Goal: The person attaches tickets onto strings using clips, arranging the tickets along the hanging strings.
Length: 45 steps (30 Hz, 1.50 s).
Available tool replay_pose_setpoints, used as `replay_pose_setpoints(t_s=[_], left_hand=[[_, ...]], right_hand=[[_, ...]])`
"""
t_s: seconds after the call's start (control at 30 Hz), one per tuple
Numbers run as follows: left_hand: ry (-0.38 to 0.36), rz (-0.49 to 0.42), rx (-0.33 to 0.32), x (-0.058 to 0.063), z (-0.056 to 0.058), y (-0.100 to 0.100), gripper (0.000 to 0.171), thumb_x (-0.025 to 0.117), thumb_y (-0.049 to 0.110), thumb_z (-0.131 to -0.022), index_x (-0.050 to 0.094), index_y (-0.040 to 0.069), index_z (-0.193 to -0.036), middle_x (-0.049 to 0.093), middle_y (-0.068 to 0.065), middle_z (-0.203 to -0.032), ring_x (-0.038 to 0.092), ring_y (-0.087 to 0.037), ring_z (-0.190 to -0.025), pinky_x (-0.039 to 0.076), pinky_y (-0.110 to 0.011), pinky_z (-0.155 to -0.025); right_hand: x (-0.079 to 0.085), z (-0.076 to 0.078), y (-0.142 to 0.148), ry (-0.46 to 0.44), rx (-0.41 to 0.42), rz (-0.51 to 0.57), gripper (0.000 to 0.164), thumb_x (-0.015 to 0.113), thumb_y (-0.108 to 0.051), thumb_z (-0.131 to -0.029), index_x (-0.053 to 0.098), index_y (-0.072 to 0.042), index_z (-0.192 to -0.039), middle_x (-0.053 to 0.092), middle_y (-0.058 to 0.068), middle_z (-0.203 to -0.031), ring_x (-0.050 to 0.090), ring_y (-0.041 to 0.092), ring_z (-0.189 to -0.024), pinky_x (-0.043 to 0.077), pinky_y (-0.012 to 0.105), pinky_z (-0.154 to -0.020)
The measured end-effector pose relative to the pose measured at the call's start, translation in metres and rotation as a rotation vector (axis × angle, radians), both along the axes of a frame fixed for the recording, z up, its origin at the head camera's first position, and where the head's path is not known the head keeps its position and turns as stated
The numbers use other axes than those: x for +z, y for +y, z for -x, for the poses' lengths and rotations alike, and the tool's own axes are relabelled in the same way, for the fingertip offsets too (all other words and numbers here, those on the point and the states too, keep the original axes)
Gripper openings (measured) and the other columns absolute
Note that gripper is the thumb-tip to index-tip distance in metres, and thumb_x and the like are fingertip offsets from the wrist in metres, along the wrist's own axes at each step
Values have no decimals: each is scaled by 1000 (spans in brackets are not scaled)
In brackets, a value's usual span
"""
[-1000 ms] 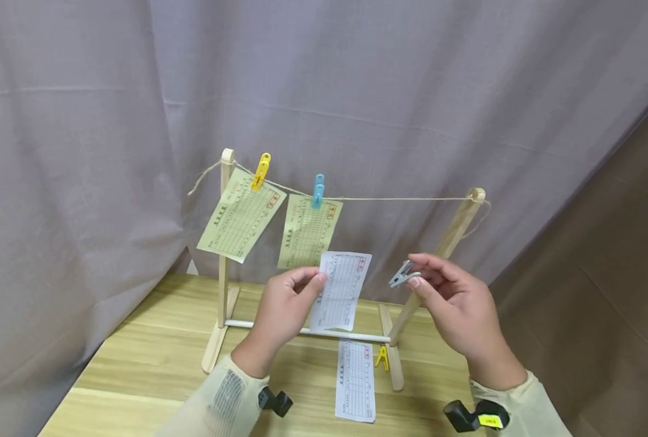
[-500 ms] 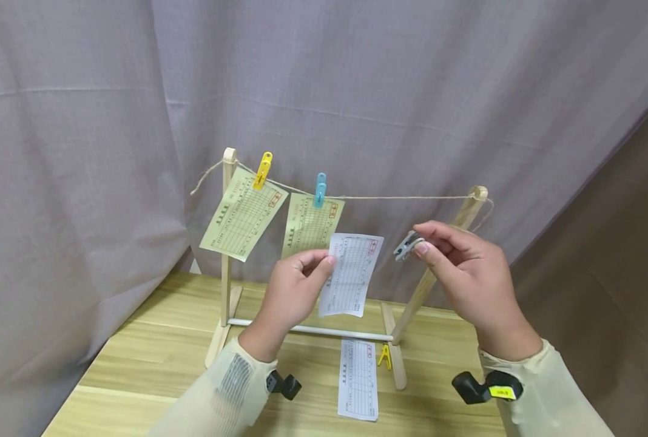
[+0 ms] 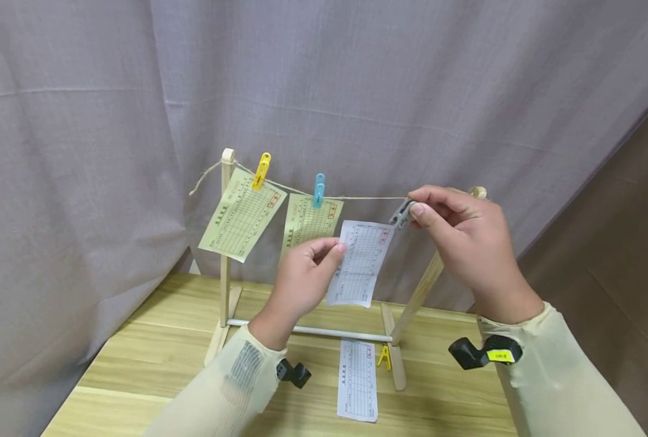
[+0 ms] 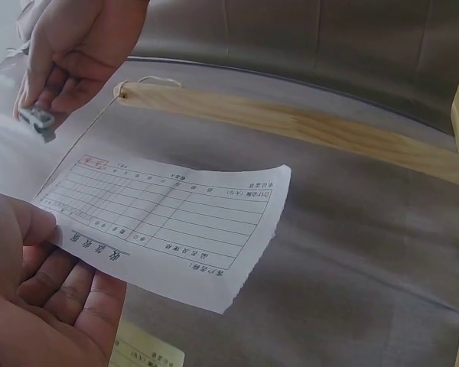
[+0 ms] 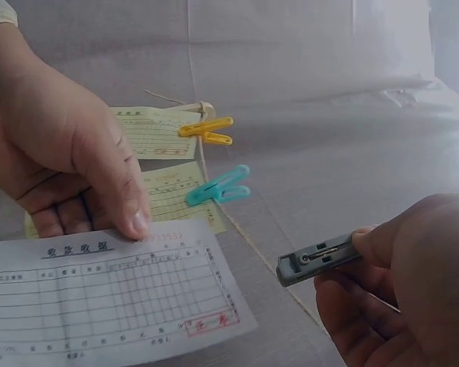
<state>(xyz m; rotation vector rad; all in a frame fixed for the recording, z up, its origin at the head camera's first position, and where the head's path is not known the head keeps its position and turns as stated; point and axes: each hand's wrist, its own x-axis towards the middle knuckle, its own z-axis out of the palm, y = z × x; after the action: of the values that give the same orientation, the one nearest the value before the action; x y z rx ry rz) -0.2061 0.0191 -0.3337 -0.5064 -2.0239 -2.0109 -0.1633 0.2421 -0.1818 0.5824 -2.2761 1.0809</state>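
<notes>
My left hand (image 3: 307, 273) pinches the left edge of a white receipt slip (image 3: 361, 261) between thumb and fingers. The slip is just below the twine (image 3: 367, 197), right of the second hanging slip. With thumb and fingertips, my right hand (image 3: 466, 243) pinches a grey clothespin (image 3: 402, 213) at the slip's top right corner. In the right wrist view the grey clothespin (image 5: 317, 258) appears apart from the slip, near the twine. Two pale green slips hang from the twine: one (image 3: 242, 215) by a yellow clothespin (image 3: 261, 171), the other (image 3: 310, 221) by a blue clothespin (image 3: 319, 190).
A wooden stand with a left post (image 3: 224, 291) and right post (image 3: 419, 297) carries the twine; a white rod (image 3: 335, 333) joins its feet. Another white slip (image 3: 357, 382) and a yellow clothespin (image 3: 384, 358) lie on the wooden table (image 3: 138, 370). A grey curtain (image 3: 357, 91) hangs behind.
Both hands have risen towards the twine. The left has carried the white slip up and right; the right has lifted the grey clothespin up to the slip's corner.
</notes>
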Motion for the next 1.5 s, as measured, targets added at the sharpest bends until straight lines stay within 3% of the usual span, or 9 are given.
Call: replay_pose_setpoints(t_s=[0.17, 0.43, 0.6, 0.77, 1.03, 1.27, 1.5], left_hand=[[3, 3, 4, 4, 3, 6, 27, 73, 37, -110, 86, 17, -124, 84, 5, -106, 76, -12, -94, 66, -33, -82], [4, -15, 8, 9, 5, 12, 29, 72, 36, -111, 85, 15, -126, 83, 3, -105, 74, -12, -93, 64, -31, -80], [-21, -25, 20, 13, 6, 13, 27, 72, 35, -111, 85, 15, -126, 82, 3, -100, 75, -13, -89, 65, -31, -76], [-32, -31, 24, 17, 6, 15, 27, 72, 33, -111, 84, 15, -127, 83, 2, -101, 77, -14, -89, 67, -33, -75], [-40, -20, 39, 19, 6, 17, 28, 72, 35, -112, 84, 16, -128, 81, 4, -101, 76, -13, -90, 66, -32, -76], [-29, -14, 53, 18, 7, 17, 29, 71, 35, -112, 84, 15, -129, 81, 3, -100, 74, -13, -89, 65, -31, -75], [-24, -26, 50, 17, 7, 18, 30, 71, 36, -112, 84, 15, -130, 82, 2, -103, 76, -13, -91, 67, -32, -77]], right_hand=[[14, 6, -6, 9, -7, 19, 16, 80, -9, -105, 85, -5, -119, 82, -7, -98, 76, 12, -82, 63, 19, -81], [33, 17, -14, -31, -94, -12, 17, 81, -22, -106, 86, -12, -118, 82, -5, -96, 75, 13, -81, 62, 21, -79], [39, 24, -20, -72, -125, -29, 18, 80, -26, -106, 86, -13, -118, 83, -13, -98, 77, 9, -82, 63, 19, -81], [40, 29, -23, -106, -173, -80, 18, 81, -31, -106, 87, -19, -118, 83, -16, -99, 77, 9, -81, 61, 19, -78], [37, 33, -28, -128, -191, -120, 17, 78, -29, -107, 87, -19, -117, 84, -3, -104, 77, 11, -80, 62, 20, -75], [35, 33, -29, -145, -231, -181, 14, 79, -35, -107, 87, -26, -113, 81, -13, -93, 75, 10, -80, 55, 20, -72], [31, 33, -29, -175, -222, -211, 16, 78, -36, -108, 86, -25, -115, 84, -1, -102, 76, 12, -81, 56, 20, -73]])
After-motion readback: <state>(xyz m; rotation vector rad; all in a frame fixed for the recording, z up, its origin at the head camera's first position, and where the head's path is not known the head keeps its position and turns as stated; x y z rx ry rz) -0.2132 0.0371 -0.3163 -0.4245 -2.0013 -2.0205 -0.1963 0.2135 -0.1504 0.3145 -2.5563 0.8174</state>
